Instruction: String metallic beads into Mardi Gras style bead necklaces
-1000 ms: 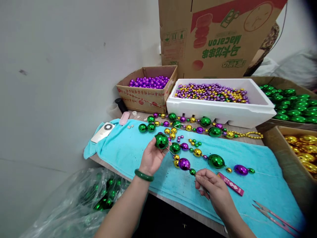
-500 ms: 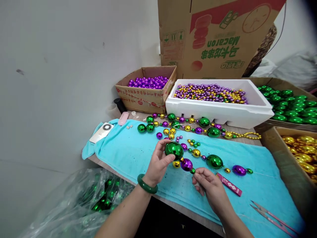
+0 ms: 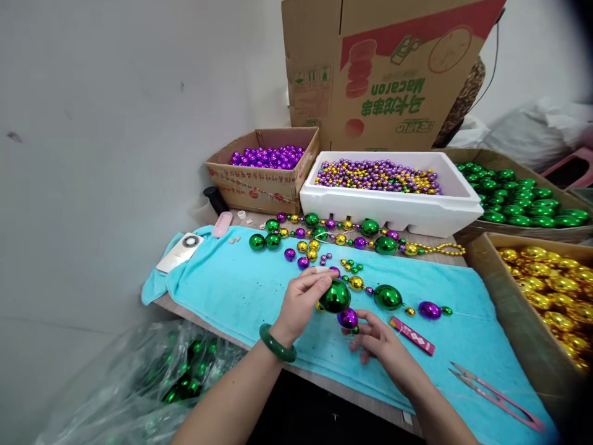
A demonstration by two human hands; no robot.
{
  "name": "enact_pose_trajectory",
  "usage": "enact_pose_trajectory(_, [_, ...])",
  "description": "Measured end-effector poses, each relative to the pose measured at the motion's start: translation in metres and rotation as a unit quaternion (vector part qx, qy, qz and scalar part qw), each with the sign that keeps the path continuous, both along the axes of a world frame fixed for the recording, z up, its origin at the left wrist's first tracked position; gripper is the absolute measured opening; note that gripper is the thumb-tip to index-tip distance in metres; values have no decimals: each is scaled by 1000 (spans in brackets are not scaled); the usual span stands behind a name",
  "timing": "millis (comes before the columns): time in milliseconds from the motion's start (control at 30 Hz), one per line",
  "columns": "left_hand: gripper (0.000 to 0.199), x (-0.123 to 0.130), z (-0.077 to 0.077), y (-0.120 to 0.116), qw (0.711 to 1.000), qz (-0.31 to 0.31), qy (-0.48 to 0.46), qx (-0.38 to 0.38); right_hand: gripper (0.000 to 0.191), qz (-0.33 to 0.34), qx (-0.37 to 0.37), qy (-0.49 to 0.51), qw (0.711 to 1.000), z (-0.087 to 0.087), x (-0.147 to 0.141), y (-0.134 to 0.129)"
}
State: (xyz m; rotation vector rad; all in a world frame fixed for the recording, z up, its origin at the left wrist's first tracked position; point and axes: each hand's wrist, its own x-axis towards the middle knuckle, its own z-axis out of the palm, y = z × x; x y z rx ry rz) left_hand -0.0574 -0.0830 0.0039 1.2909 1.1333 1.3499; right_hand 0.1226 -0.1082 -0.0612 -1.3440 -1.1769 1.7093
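Over the turquoise cloth [image 3: 222,272], my left hand [image 3: 303,303], with a green bangle at the wrist, pinches a large green bead [image 3: 335,296] at its upper left side. Just below that bead hangs a purple bead [image 3: 347,319] with a small green bead under it. My right hand [image 3: 373,337] is beside the purple bead, its fingers apart; whether a thread lies between them is too small to tell. Behind my hands a strand with a green bead [image 3: 388,297] and a purple bead [image 3: 430,310] lies on the cloth.
Pink-handled snips [image 3: 498,395] and a pink packet [image 3: 412,335] lie at the right. Finished-looking bead strands [image 3: 385,245] run behind the cloth. Further back are a purple-bead carton [image 3: 254,179], a white foam box [image 3: 389,209] and boxes of green and gold beads.
The large green bead has moved slightly right and down, and my left fingers now hold it from above. My right fingers have spread near the purple bead. The camera view has shifted right.
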Motion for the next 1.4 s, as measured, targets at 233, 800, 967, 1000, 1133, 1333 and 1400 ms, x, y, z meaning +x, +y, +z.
enact_pose_trajectory(233, [24,20,35,-9,980,-78,157,93,24,-119,342,-183,914,44,8,-2])
enact_pose_trajectory(800, [23,29,70,-15,943,-109,192,247,5,-46,379,-92,920,81,2,-6])
enact_pose_trajectory(967, [55,31,58,-12,959,-204,123,154,11,-123,362,-36,923,86,4,-6])
enact_pose_trajectory(1000, [65,32,53,-12,961,-215,126,121,12,-135,353,-19,926,86,4,-5])
enact_pose_trajectory(1133, [47,30,25,-13,958,-230,169,33,18,-190,287,60,937,91,9,0])
enact_pose_trajectory(1333, [38,20,0,-11,953,-216,214,-2,27,-151,114,176,966,92,19,8])
enact_pose_trajectory(1400, [30,18,-5,-9,952,-214,219,-1,26,-147,71,198,966,84,20,10])
